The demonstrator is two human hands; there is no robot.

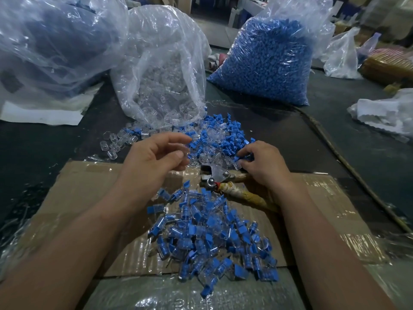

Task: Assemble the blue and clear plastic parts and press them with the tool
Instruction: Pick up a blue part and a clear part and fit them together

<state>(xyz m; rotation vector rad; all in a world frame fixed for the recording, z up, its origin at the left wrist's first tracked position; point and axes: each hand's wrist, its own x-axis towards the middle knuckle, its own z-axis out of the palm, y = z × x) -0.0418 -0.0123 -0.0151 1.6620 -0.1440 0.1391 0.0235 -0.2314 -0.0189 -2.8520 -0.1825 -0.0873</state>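
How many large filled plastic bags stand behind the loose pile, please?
3: a dark-filled bag at far left, the clear-parts bag in the middle, the blue-parts bag at right; others may be hidden.

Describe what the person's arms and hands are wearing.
The left hand and right hand are bare: no gloves, rings or watch show. No sleeve shows on the left forearm or right forearm, both uncovered to the frame's edge.
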